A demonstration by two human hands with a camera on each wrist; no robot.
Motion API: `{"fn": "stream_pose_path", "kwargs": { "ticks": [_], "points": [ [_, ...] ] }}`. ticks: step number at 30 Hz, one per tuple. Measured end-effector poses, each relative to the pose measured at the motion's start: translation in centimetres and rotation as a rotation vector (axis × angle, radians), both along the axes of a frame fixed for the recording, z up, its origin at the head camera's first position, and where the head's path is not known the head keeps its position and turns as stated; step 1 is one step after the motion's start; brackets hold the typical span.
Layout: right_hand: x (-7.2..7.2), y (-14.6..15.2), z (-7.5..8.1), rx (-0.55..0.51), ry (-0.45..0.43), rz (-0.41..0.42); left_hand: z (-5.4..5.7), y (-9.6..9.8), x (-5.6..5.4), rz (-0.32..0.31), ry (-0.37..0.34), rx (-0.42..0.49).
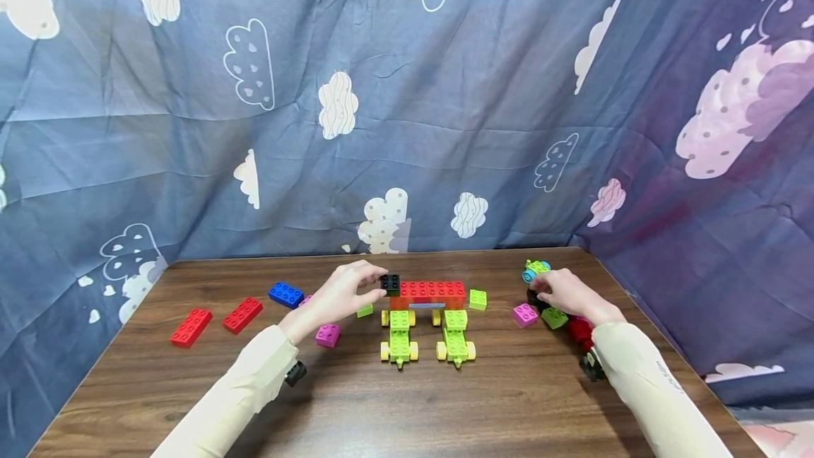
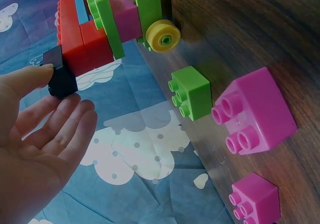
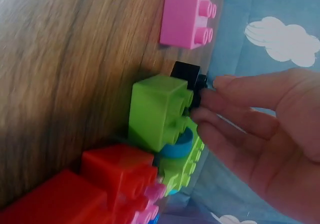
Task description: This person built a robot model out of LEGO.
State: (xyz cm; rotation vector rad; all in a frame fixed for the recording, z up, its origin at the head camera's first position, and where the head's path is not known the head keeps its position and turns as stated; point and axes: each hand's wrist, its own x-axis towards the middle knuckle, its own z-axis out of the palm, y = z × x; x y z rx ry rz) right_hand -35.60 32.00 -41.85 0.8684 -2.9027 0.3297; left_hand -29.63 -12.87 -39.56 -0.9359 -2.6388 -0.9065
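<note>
My left hand (image 1: pixel 348 287) pinches a black brick (image 1: pixel 390 284) between thumb and fingertips at the left end of a long red brick row (image 1: pixel 432 290). In the left wrist view that black brick (image 2: pixel 61 74) sits against the row's end face. The row stands raised over two lime-green wheeled bases (image 1: pixel 400 342) with yellow wheels. Over on the right, my right hand (image 1: pixel 568 293) has its thumb and fingertips around the studs of another black brick (image 3: pixel 186 75). A lime-green brick (image 3: pixel 156 111) partly hides this one, close beside it.
Pink bricks (image 1: pixel 525 314), red bricks (image 1: pixel 243 315) and a blue brick (image 1: pixel 286 295) lie about the table (image 1: pixel 407 415). A small green brick (image 1: pixel 478 300) sits right of the build. Beyond my right hand is a green base with blue wheels (image 1: pixel 536 269). A cloud-print curtain (image 1: pixel 407 126) hangs behind.
</note>
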Motion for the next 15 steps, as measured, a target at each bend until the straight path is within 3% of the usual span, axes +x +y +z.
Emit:
{"fn": "stream_pose_path", "kwargs": {
  "ticks": [9,15],
  "points": [
    [-0.8,-0.8,-0.2,-0.079,0.039,0.016,0.1,0.1,-0.1,-0.007,0.005,0.007],
    [-1.4,-0.6,-0.7,-0.081,-0.016,-0.006,-0.1,0.0,0.1,-0.003,-0.013,0.003]
  ]
}}
